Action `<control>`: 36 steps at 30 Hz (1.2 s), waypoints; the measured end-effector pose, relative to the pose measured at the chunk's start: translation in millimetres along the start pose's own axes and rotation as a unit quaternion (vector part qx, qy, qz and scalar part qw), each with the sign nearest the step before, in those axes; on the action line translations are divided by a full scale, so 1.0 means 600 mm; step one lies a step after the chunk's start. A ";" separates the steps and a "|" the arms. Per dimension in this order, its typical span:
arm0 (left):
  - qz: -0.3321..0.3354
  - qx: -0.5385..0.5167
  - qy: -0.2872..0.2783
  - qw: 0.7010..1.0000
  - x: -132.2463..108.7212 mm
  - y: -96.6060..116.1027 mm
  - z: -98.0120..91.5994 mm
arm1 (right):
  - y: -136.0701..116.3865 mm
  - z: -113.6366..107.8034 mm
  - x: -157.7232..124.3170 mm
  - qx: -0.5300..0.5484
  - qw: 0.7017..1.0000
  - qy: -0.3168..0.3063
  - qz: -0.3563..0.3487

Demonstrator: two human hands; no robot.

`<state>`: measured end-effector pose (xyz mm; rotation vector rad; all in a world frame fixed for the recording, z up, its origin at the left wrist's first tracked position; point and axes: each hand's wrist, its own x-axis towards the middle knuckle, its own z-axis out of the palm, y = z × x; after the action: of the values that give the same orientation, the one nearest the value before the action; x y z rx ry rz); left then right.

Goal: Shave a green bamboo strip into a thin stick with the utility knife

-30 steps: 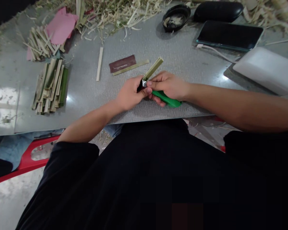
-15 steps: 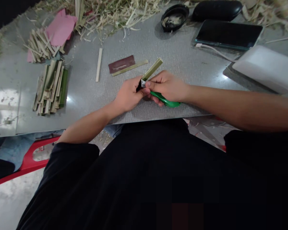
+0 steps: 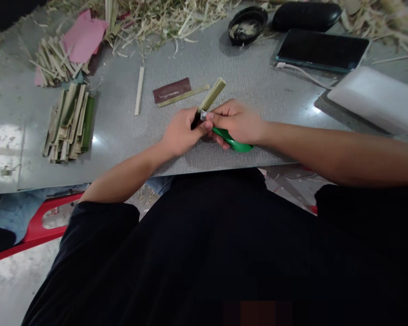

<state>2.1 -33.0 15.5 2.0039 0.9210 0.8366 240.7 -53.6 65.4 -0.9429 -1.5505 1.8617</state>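
Closed around the lower end of a pale green bamboo strip, my left hand has its thumb close to the blade. My right hand grips a green-handled utility knife, and its metal tip lies against the strip between both hands. Something dark shows beside my left thumb, too hidden to name. Beyond my hands, a brown rectangular piece, perhaps sandpaper, lies flat with a thin strip along its near edge. Farther left lies a single pale strip.
Bundled bamboo strips lie at left, with thinner slivers and pink paper behind. Shavings line the back. A black dish, black case, phone with white cable and silver device occupy the right.
The bamboo strip's upper end has shifted slightly left and turned, showing more of its face. Both hands keep their hold, and the view has moved a little.
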 end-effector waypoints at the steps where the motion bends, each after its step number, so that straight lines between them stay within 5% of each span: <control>1: 0.002 -0.002 -0.007 1.000 -0.001 0.002 -0.001 | -0.002 -0.001 0.001 0.001 1.000 -0.013 0.005; 8: 0.016 -0.024 -0.006 1.000 -0.004 0.006 0.003 | -0.009 -0.004 -0.001 0.008 0.999 -0.035 0.028; 18: 0.010 -0.032 0.050 0.998 0.003 0.001 0.014 | 0.009 -0.002 -0.003 0.024 0.998 0.021 -0.049; 28: 0.023 -0.015 -0.004 1.000 -0.007 0.014 0.004 | 0.009 -0.006 0.004 0.029 0.999 -0.040 0.006; 36: -0.003 0.003 0.030 1.000 -0.004 0.006 0.008 | 0.006 0.001 -0.001 0.040 0.998 0.002 -0.039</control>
<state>5.8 -38.1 15.7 1.9902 0.9631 0.8953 240.4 -55.2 61.8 -0.8377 -1.4773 1.8507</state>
